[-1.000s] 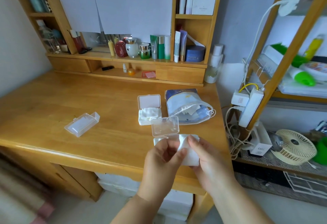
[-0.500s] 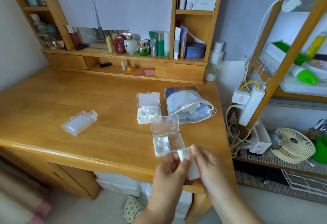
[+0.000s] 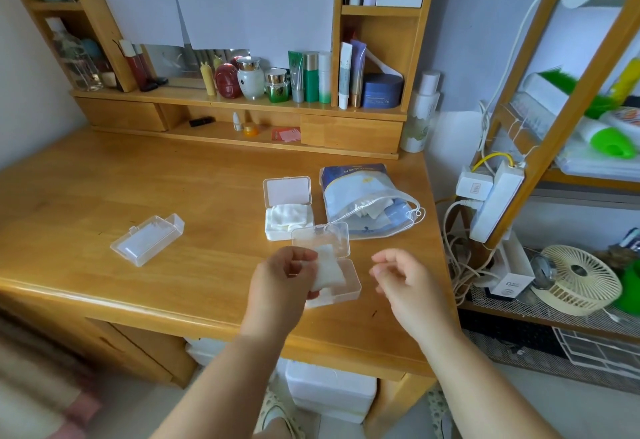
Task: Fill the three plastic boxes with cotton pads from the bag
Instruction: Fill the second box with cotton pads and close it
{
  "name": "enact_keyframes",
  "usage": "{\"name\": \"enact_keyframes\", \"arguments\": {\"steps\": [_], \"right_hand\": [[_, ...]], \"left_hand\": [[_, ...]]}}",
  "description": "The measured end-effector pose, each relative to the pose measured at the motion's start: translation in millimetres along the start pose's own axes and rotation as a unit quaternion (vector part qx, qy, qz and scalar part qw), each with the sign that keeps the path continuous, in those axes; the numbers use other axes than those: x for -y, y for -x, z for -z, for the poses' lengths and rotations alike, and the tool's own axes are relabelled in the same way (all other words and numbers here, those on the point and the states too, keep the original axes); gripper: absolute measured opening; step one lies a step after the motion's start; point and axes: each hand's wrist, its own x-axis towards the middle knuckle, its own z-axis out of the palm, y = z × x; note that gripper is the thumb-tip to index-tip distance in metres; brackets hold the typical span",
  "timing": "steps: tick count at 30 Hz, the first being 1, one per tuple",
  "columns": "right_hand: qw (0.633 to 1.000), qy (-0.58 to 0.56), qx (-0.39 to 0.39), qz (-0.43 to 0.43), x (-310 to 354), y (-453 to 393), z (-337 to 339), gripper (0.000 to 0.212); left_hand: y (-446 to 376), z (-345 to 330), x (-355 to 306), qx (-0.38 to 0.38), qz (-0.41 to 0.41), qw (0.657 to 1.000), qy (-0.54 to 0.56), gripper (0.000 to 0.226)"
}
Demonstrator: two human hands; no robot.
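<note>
My left hand (image 3: 280, 275) pinches a white cotton pad (image 3: 327, 270) and holds it just over the near open plastic box (image 3: 349, 284), which has some pads in its left half. My right hand (image 3: 398, 277) hovers to the right of that box, fingers loosely curled and holding nothing. Behind it stands a second open box (image 3: 289, 218) full of cotton pads. A third clear box (image 3: 147, 239) lies shut at the left of the desk. The blue-and-clear drawstring bag (image 3: 367, 203) of pads lies open behind the near box.
The wooden desk (image 3: 104, 196) has a back shelf crowded with cosmetic bottles and jars (image 3: 277, 81). A white lotion bottle (image 3: 420, 112) stands at the back right corner. A power strip with cables (image 3: 491, 203) and a small fan (image 3: 576, 279) sit on a rack to the right.
Both hands held the pad together near the desk edge; now the left hand alone carries it forward over the near box, and the right hand has let go and moved right.
</note>
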Motion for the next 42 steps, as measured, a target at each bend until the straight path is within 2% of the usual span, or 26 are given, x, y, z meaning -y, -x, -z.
{"name": "enact_keyframes", "arguments": {"steps": [2, 5, 8, 12, 16, 21, 25, 28, 30, 32, 35, 38, 42], "right_hand": [[0.997, 0.071, 0.04, 0.013, -3.2, -5.9, -0.6, 0.024], [0.992, 0.077, 0.099, 0.003, -6.7, -9.5, -7.2, 0.041], [0.992, 0.068, 0.108, 0.008, -7.4, -11.3, -9.2, 0.047], [0.993, 0.044, 0.111, 0.015, -6.9, -11.1, -9.0, 0.041], [0.993, 0.038, 0.107, 0.02, -4.8, -9.4, -9.5, 0.043], [0.993, 0.039, 0.106, 0.027, -7.0, -9.8, -9.8, 0.042], [0.992, 0.067, 0.102, 0.026, -9.7, -9.7, -9.6, 0.033], [0.987, 0.12, 0.084, 0.073, -8.7, -7.6, -13.1, 0.019], [0.972, 0.185, 0.066, 0.128, -8.5, -5.4, -16.2, 0.008], [0.953, 0.246, 0.056, 0.168, -10.0, -3.8, -17.9, 0.011], [0.934, 0.291, 0.05, 0.201, -11.9, -2.4, -15.9, 0.016], [0.896, 0.352, 0.006, 0.271, -11.3, 0.2, -15.8, 0.011], [0.841, 0.392, 0.001, 0.373, -9.0, -1.3, -18.4, 0.006]], "left_hand": [[-9.5, -0.7, -0.8, 0.026, 0.012, 0.998, -0.063, 0.022], [-16.1, -8.1, -1.2, 0.062, 0.026, 0.991, -0.117, 0.02], [-20.4, -14.8, -0.1, 0.068, 0.029, 0.987, -0.14, 0.019], [-22.0, -22.0, 3.2, 0.07, 0.013, 0.98, -0.188, 0.016], [-20.8, -26.6, 3.6, 0.067, -0.007, 0.963, -0.26, 0.017], [-23.0, -28.9, 0.0, 0.082, -0.002, 0.951, -0.299, 0.019], [-23.1, -29.9, -1.2, 0.085, 0.002, 0.942, -0.326, 0.019], [-25.6, -31.4, -5.6, 0.089, 0.008, 0.937, -0.338, 0.02], [-27.4, -30.9, -6.9, 0.1, 0.008, 0.935, -0.341, 0.029], [-27.1, -26.1, -6.4, 0.112, 0.002, 0.945, -0.306, 0.031], [-24.0, -10.4, -1.2, 0.1, -0.044, 0.958, -0.265, 0.016], [-19.2, 4.8, 6.7, 0.093, -0.144, 0.933, -0.318, 0.009], [-11.9, 8.4, 13.1, 0.154, -0.254, 0.875, -0.382, 0.011]]}}
